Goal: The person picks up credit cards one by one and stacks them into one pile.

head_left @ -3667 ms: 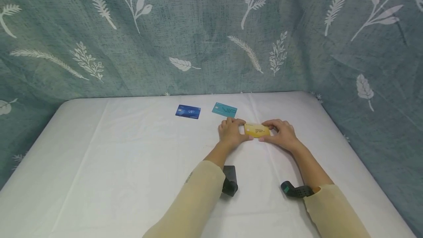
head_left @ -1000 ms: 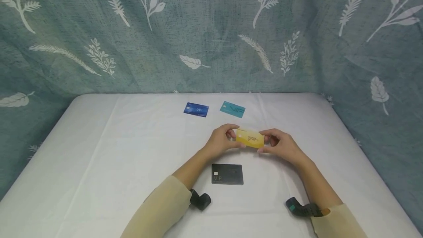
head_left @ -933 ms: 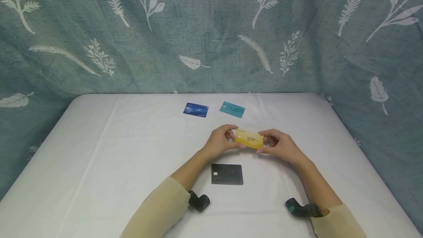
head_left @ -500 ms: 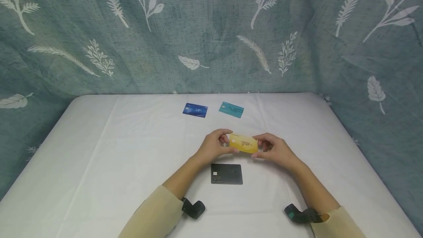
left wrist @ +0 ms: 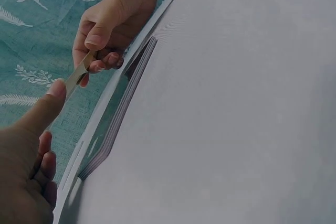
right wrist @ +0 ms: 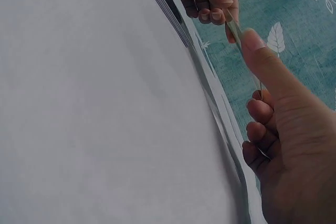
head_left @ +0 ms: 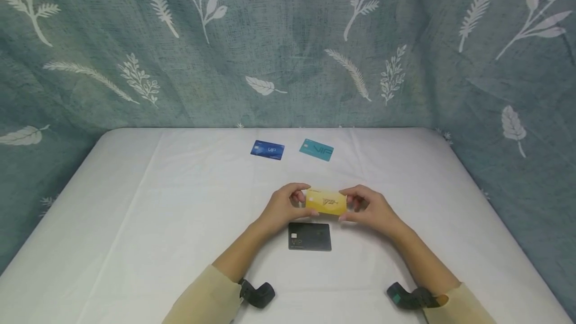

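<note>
A yellow card [head_left: 326,201] with gold lettering is held between both hands, raised off the table and tilted to face the head camera. My left hand [head_left: 282,209] pinches its left end between thumb and fingers. At the other end, my right hand [head_left: 369,209] grips it the same way. Both wrist views show this card nearly edge-on. Just below the hands in the head view, a black VIP card [head_left: 309,237] lies flat on the white cloth. Farther back lie a blue VIP card [head_left: 267,150] and a teal VIP card [head_left: 317,149], side by side and apart.
A white cloth [head_left: 148,224] covers the table, with faint creases. Behind it and along its right side hangs a green leaf-patterned curtain [head_left: 288,54]. Black wrist cameras [head_left: 258,295] stick out inward from both forearms, low above the cloth.
Both hands have brought the yellow card nearer to the body and a little left, close to the black card. The left forearm, which earlier covered part of the black card, has moved off it.
</note>
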The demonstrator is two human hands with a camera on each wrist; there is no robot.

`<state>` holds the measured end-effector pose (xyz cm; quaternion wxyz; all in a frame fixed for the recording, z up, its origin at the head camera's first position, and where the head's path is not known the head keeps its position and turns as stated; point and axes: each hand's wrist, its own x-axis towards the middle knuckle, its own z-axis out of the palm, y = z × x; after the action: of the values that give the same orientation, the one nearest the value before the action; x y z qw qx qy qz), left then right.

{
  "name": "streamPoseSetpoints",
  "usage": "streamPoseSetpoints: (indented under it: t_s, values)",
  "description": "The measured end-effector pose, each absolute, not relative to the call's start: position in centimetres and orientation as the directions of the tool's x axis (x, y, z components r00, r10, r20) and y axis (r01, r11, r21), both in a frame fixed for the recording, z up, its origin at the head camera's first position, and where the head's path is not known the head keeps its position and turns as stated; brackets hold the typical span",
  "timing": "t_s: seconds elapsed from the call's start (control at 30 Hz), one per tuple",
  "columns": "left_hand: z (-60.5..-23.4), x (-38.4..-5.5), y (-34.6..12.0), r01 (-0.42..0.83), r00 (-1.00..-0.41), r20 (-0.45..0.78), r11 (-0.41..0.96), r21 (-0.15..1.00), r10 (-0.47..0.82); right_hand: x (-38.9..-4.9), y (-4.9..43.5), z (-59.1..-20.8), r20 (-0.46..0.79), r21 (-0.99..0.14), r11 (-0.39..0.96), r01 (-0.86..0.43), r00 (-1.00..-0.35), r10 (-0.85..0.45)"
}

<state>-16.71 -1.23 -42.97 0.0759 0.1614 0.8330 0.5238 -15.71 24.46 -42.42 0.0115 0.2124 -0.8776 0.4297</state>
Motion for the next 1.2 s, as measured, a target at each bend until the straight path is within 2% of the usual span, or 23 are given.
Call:
streamPoseSetpoints:
  t_s: [0.4, 1.0, 1.2]
  values:
    - [-42.8, -15.5, -2.5, 0.285, -0.925, 0.110, 0.471, 0.835, 0.364, -15.1, 23.4, -42.9, 0.254, -0.735, 0.506, -0.451, -0.875, -0.411]
    - [-43.2, -12.8, -4.7, 0.305, -0.922, 0.117, 0.507, 0.806, 0.368, -13.6, 21.8, -43.6, 0.325, -0.701, 0.440, -0.562, -0.800, -0.505]
    - [-43.8, -12.1, -5.1, 0.373, -0.905, 0.167, 0.540, 0.755, 0.391, -13.4, 21.5, -43.6, 0.317, -0.682, 0.444, -0.581, -0.782, -0.537]
